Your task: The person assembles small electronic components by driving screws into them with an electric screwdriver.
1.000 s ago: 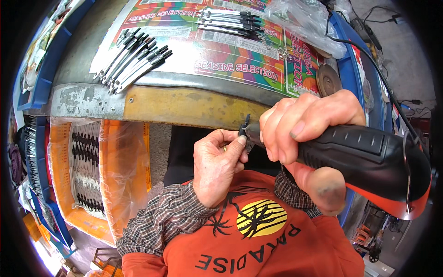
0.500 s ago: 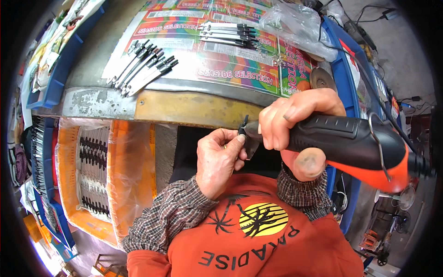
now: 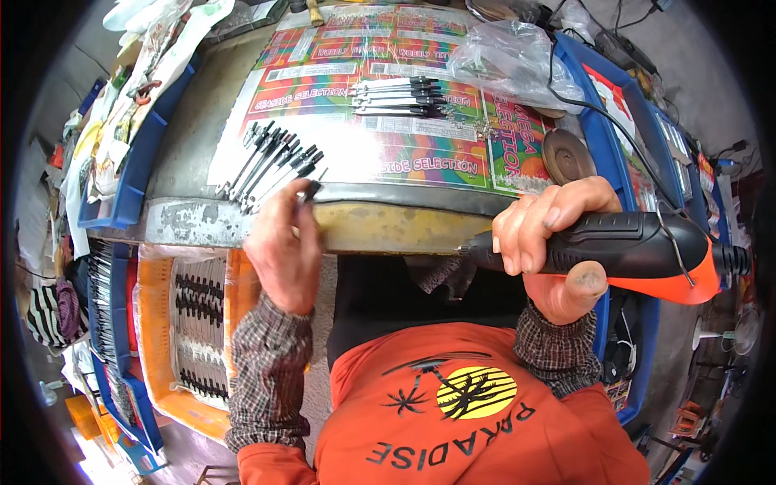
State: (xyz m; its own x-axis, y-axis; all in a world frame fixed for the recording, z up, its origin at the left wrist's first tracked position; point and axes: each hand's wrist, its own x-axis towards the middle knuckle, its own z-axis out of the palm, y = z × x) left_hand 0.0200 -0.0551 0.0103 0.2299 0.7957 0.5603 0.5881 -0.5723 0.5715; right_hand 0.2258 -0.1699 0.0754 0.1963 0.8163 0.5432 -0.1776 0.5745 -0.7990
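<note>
My right hand (image 3: 558,234) is wrapped round a black-and-orange corded electric screwdriver (image 3: 630,246), held level at the bench's front edge with its tip pointing left. Slightly blurred, my left hand (image 3: 283,246) pinches a small black-ended piece (image 3: 309,191) beside the left pile; the rest of that piece is hidden by the fingers. The pile (image 3: 271,166) consists of several flat silvery strips with black ends, fanned out on the bench. Farther back, a second group of similar strips (image 3: 396,99) lies side by side, with tiny loose metal bits close by.
Colourful printed sheeting (image 3: 436,166) covers part of the metal bench. A round disc (image 3: 567,153) and a clear plastic bag (image 3: 517,61) lie on the right. Blue bins (image 3: 137,182) flank the bench. Below left, an orange crate (image 3: 158,323) holds rows of black-ended strips.
My left hand has moved left and away from the screwdriver tip to the left pile, carrying the small black-ended piece. The screwdriver stays in my right hand. The whole view has shifted slightly.
</note>
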